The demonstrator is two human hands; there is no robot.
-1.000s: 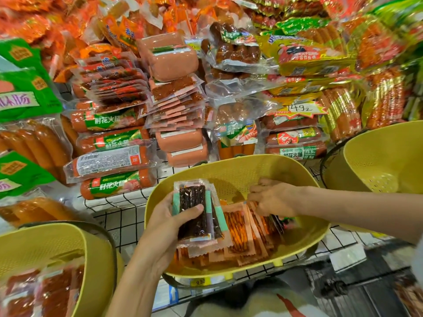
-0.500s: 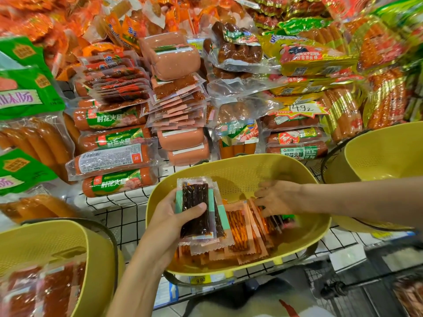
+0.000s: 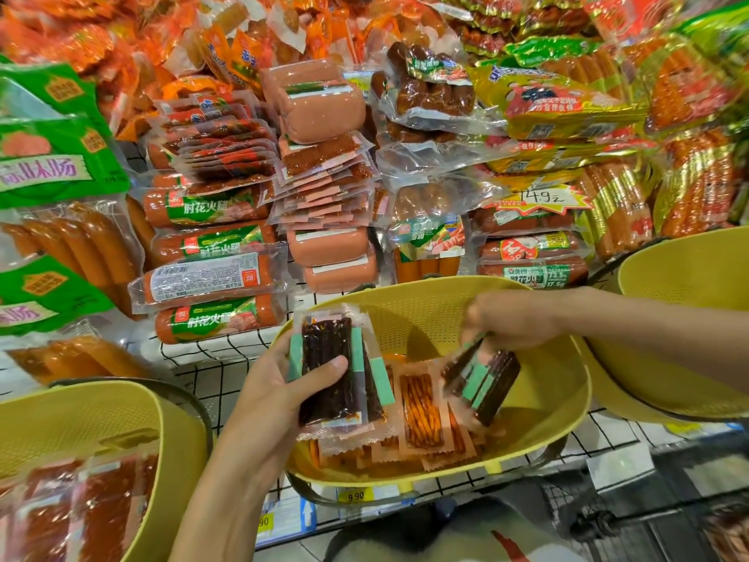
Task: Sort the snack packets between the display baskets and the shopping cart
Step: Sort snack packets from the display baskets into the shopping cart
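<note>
**Sorting at the middle basket.** A stack of dark snack packets [image 3: 332, 371] with green side strips is held upright over the near left rim of the middle yellow basket [image 3: 425, 314]. The stack is held by the left hand [image 3: 267, 403]. The thumb is laid across the front of the top packet and the fingers are curled behind the stack's left edge, so the grip is closed round the stack.

A second bundle of dark green-striped packets [image 3: 482, 379] is held tilted above the right half of this basket's interior, with its lower end toward the basket floor. It is pinched at its upper end by the right hand [image 3: 514, 318], which is blurred; the grip is closed on the bundle.

On the basket floor, orange-filled packets [image 3: 419, 411] with pale peach borders are laid overlapping, below and between the two held bundles. Whether either bundle touches them cannot be told.

A yellow price label [image 3: 356, 496] marked 9.90 is seen just below the basket's front rim. The basket is carried by a white shelf with a black grid [image 3: 210, 371].

A second yellow basket [image 3: 81, 419] containing red packets [image 3: 93, 509] is placed to the left of the middle basket. A third yellow basket [image 3: 689, 277] is placed just to its right. Behind the middle basket, wrapped sausages [image 3: 215, 273] and other packaged meats are piled.
</note>
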